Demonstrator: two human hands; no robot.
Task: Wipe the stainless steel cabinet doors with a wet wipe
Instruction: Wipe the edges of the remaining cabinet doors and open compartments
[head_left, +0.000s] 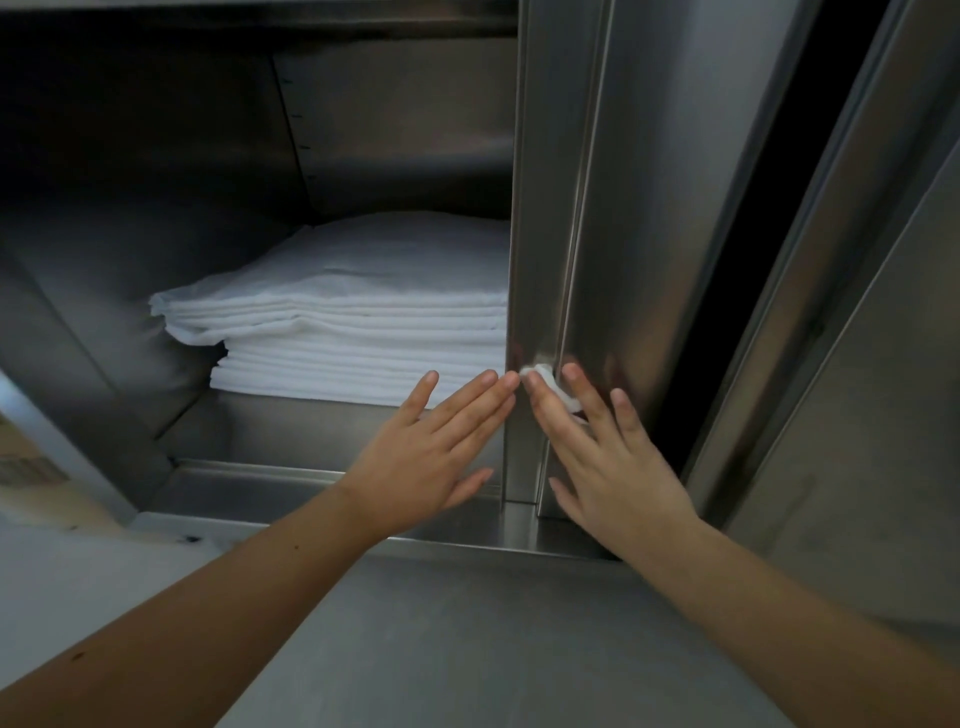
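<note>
Landmark: stainless steel cabinet door (649, 208), standing open, its folded front edge facing the camera.
Wet wipe (543, 375): small white wad, pressed against the door's lower part, right at the fold of its edge.
Right hand (608, 457): flat on the door face, fingers straight and spread. The index and middle fingers pin the wipe to the metal, and nothing is gripped.
Left hand (431, 447): just left of the door edge, fingers straight and close together, empty. The fingertips touch the edge next to the wipe.
Stack of folded white cloths (353, 322): left of the door, inside the cabinet, lying on the shelf (291, 421). Its right end is hidden behind the door edge.
Second door (857, 364): right of the landmark door, a dark gap between the two.
Counter (467, 649): steel surface below the door, under both forearms.
Focus: the cabinet's interior is dim, and reflections of the fingers show on the door.
</note>
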